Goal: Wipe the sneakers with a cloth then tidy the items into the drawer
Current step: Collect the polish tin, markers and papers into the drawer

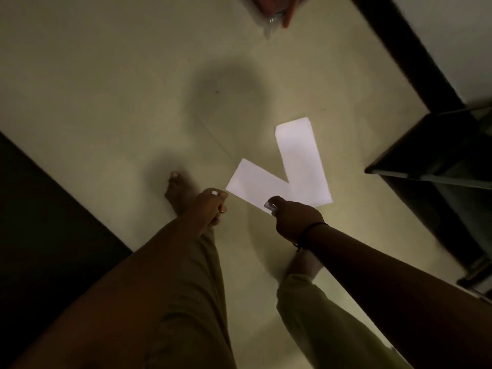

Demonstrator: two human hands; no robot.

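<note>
1. Although the room is dim, the pale floor (93,75) shows plainly; it carries everything here.
2. Two white paper strips lie on it right of the middle, making a V: one strip (302,161) runs up toward the far side, the other strip (255,183) slants off to the left, and their near ends meet.
3. The left hand (210,206) hangs beside the left tip of the slanted strip, fingers curled loosely; whether they touch the paper I cannot tell.
4. The right hand (295,219) is over the near ends of the strips, fingers curled in and pinching a small pale object (270,206) too blurred to identify. A dark band (310,231) circles that wrist.
5. A bare foot (177,190) stands just behind the left hand; another foot (303,262) is partly hidden under the right forearm. Both legs wear light trousers (191,302).
6. The open floor is bounded on the left by a dark edge (40,209) running diagonally, and on the right by a dark strip (404,49) along the wall. A dark piece of furniture (439,161) juts in from the right, near the upright strip.
7. The widest open stretch is the far left of the floor.
8. At the far edge sits a blurred reddish thing (269,9); I cannot tell what it is. No sneakers or cloth can be made out.
9. No writing is readable on either strip.
</note>
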